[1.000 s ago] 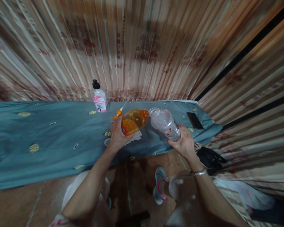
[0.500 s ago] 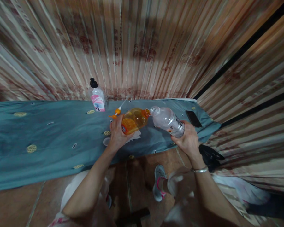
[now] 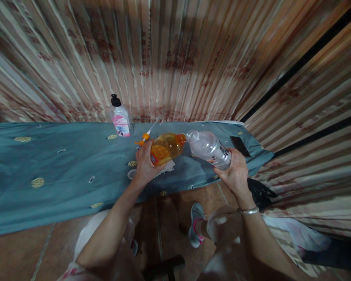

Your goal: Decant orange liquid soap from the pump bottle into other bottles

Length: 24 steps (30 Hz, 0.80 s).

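Observation:
My left hand [image 3: 146, 162] is wrapped round the base of an orange see-through bottle [image 3: 169, 147], tilted with its open neck to the right. My right hand [image 3: 234, 169] grips a clear plastic bottle [image 3: 209, 148] with dark print, its neck leaning up to the left. The two uncapped mouths meet or nearly meet; whether they touch I cannot tell. Liquid shows inside the orange bottle. Just beyond my left hand lies an orange-and-white pump top [image 3: 145, 136] with its thin tube. Below the orange bottle is a white paper or tissue [image 3: 168, 168], partly hidden.
A clear bottle with a black cap and pink label [image 3: 121, 121] stands at the back left of the teal cloth [image 3: 64, 164]. A whitish round cap [image 3: 131, 174] lies by my left wrist, a dark phone [image 3: 240, 146] at the right. Pleated curtains [image 3: 175, 58] hang behind.
The clear bottle and my right hand have shifted very slightly to the right. My left hand and the orange bottle hold almost the same pose. The view has tilted a little.

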### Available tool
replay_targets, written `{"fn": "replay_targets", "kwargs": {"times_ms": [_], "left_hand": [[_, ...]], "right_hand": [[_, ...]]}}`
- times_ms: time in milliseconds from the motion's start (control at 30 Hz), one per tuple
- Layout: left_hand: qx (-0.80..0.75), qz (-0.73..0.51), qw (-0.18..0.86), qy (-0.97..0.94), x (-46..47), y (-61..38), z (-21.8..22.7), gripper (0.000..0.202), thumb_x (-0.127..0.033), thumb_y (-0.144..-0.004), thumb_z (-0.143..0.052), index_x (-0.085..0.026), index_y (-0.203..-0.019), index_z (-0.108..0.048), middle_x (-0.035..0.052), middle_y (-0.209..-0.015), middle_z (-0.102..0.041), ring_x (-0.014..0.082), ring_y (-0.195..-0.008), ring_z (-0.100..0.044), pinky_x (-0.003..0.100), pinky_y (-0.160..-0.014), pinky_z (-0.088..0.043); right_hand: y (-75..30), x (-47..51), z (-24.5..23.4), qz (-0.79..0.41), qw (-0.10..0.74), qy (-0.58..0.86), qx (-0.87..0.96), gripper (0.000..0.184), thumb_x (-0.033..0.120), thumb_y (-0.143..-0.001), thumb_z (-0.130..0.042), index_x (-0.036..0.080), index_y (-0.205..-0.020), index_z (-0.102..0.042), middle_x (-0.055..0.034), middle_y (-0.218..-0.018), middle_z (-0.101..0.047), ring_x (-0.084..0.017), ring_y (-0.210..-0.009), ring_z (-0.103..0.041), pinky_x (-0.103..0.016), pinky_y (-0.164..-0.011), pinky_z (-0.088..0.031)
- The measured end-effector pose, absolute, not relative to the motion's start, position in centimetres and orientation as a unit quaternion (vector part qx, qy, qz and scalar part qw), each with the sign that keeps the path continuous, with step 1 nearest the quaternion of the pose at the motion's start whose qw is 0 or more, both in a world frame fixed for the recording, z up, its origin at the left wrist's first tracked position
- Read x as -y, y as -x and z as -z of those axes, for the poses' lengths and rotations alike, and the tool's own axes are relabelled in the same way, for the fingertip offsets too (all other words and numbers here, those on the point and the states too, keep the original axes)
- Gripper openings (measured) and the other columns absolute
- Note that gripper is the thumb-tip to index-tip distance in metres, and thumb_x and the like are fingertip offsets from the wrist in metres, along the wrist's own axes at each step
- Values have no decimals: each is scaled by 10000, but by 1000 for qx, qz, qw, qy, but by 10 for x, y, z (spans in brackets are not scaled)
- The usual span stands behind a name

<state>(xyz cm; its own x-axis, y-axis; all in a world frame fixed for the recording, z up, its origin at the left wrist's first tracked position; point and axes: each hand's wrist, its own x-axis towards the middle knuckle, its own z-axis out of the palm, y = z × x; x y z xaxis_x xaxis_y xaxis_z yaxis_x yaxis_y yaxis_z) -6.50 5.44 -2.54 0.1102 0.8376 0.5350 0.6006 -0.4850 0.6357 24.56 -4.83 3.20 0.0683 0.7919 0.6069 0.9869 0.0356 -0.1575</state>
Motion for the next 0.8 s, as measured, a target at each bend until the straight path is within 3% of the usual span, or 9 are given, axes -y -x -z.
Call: {"fn": "replay_targets", "kwargs": {"times_ms": [800], "left_hand": [[-493,-435,95,-748,-56,62,27,981,-363,-624,-868,-213,-1451,-363,174,-1409,-555,388,-1277,-549,562,-1080,-416]], "right_hand": [[-255,49,-38,234,273,678,641,738,413,-752,-699,113,-1379,-449,-227,-1314,-568,-399,-1261,-518,-551,-1047,-402]]}}
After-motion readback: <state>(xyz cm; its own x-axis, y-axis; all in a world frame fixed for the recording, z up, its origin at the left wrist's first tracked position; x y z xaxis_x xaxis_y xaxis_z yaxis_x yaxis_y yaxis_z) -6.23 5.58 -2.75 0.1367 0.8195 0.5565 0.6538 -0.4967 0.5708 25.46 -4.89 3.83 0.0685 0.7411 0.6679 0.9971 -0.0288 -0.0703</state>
